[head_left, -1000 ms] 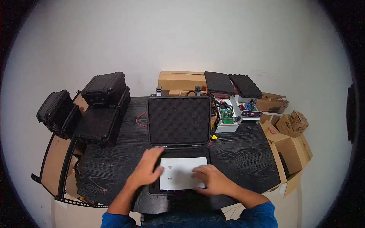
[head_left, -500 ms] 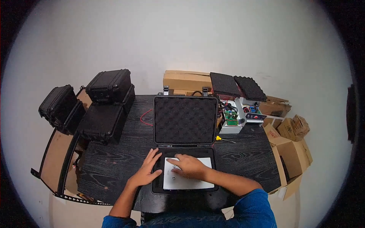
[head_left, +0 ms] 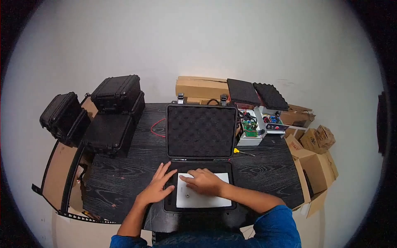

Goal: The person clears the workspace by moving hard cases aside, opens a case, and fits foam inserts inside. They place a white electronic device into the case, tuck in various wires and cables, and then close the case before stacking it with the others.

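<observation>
An open black hard case (head_left: 233,182) lies in front of me on the table. A white panel (head_left: 221,201) is set into its foam-lined base, with a small round metal fitting (head_left: 187,195) on its face. My left hand (head_left: 157,187) rests on the case's left edge, fingers spread beside the panel, holding nothing. My right hand (head_left: 204,183) lies over the panel's upper left part, its index finger stretched towards the panel's left edge and the other fingers curled. Whatever may be under those curled fingers is hidden. Egg-crate foam (head_left: 201,131) lines the raised lid.
Black cases (head_left: 108,128) are stacked at the left. Behind the lid, to the right, sit white housings with circuit boards (head_left: 250,129). A yellow-handled screwdriver (head_left: 237,151) and a red wire (head_left: 152,129) lie beside the lid. Cardboard boxes (head_left: 316,163) stand off the table's right edge.
My right hand has shifted slightly on the panel and its fingers have curled in more, covering the upper fitting. My left hand stays at the case's edge. The view has shifted a little.
</observation>
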The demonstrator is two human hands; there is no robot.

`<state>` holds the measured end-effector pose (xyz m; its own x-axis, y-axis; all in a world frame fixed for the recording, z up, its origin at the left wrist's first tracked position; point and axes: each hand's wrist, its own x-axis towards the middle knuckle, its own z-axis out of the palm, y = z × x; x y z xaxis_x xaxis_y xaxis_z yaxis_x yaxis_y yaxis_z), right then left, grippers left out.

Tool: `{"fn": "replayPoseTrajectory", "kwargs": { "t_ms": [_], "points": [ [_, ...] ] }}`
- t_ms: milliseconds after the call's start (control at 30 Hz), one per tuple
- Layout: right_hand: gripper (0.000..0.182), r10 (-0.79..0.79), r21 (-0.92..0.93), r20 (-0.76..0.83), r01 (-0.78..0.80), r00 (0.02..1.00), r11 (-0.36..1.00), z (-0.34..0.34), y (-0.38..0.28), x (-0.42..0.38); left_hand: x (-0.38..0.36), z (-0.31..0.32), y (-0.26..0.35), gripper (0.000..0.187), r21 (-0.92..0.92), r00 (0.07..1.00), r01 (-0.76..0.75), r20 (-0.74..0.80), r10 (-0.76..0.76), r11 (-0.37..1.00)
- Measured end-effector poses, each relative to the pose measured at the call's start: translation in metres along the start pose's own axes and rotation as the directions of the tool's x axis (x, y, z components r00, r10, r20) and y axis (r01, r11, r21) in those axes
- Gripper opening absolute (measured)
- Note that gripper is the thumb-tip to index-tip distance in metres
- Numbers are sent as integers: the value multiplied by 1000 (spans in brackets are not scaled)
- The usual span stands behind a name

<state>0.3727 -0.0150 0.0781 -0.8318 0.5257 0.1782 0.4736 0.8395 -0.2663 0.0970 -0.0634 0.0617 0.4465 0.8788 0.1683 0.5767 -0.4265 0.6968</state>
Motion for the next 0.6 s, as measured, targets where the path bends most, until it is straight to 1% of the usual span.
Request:
{"fn": "replayPoseTrajectory", "kwargs": {
  "t_ms": [67, 133, 233, 267, 367, 400, 467, 567, 600],
  "points": [
    [46, -14, 42, 8, 13, 1000, 999, -3, 6, -4, -2, -5, 11, 66, 73, 1000, -8, -12, 9, 997],
    [45, -8, 69, -69, 13, 998, 998, -7, 8, -15, -8, -12, 30, 62, 178, 999, -39, -19, 43, 983],
    [43, 38, 129, -156, -18, 987, 991, -25, 16, -42, -16, -13, 45, 55, 239, 971, -151, 217, 99, 959],
    [42, 61, 150, -180, -34, 982, 988, -32, 21, -52, -19, -5, 49, 49, 233, 977, -162, 176, 122, 959],
    [38, 152, 126, -386, -112, 910, 986, -44, 37, -89, -24, -2, 62, 49, 338, 971, -149, 226, 74, 929],
    [40, 228, 201, -439, -153, 869, 968, -40, 42, -100, -26, 0, 67, 40, 339, 975, -172, 193, 111, 925],
    [45, 382, 354, -520, -214, 764, 910, -18, 54, -120, -30, 6, 69, 31, 341, 971, -164, 219, 91, 926],
    [53, 481, 579, -545, -107, 686, 808, 12, 54, -130, -25, 6, 79, 21, 356, 964, -130, 264, 34, 926],
    [61, 491, 625, -503, -93, 711, 775, 14, 51, -132, -24, 4, 82, 18, 364, 960, -113, 279, 7, 925]
  ]
}}
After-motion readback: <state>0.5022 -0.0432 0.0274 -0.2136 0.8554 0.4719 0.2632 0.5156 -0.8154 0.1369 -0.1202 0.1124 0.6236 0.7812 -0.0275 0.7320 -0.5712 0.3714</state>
